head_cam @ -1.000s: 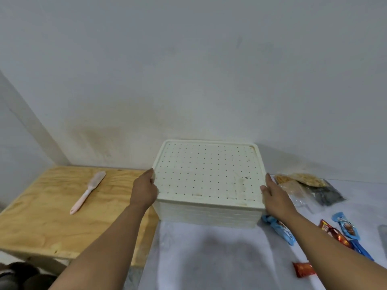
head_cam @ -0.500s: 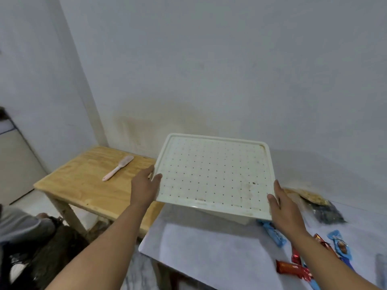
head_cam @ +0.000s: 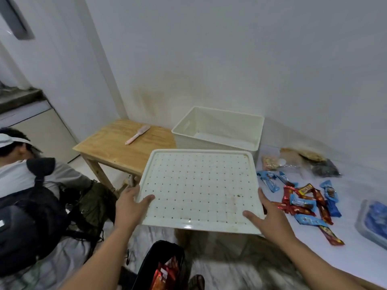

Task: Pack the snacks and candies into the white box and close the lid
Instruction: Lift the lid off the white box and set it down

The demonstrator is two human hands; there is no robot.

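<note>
I hold the white perforated lid point(head_cam: 199, 188) flat in the air, well in front of the box. My left hand point(head_cam: 130, 203) grips its left near corner and my right hand point(head_cam: 266, 216) grips its right near corner. The white box point(head_cam: 217, 130) stands open and empty at the back of the white table, by the wall. Red and blue candy bars point(head_cam: 305, 203) lie scattered on the table right of the lid. Several clear snack bags point(head_cam: 301, 161) lie behind them near the wall.
A wooden side table point(head_cam: 123, 146) with a pink brush point(head_cam: 137, 135) stands left of the box. A person with a black backpack point(head_cam: 29, 216) crouches at the left. A dark bag with red wrappers point(head_cam: 163, 268) sits below the lid. A grey tray point(head_cam: 372, 222) lies at the right edge.
Both hands lifted the lid off the box and drew it toward me, uncovering the empty box. The view swung left and down, bringing the crouching person into view.
</note>
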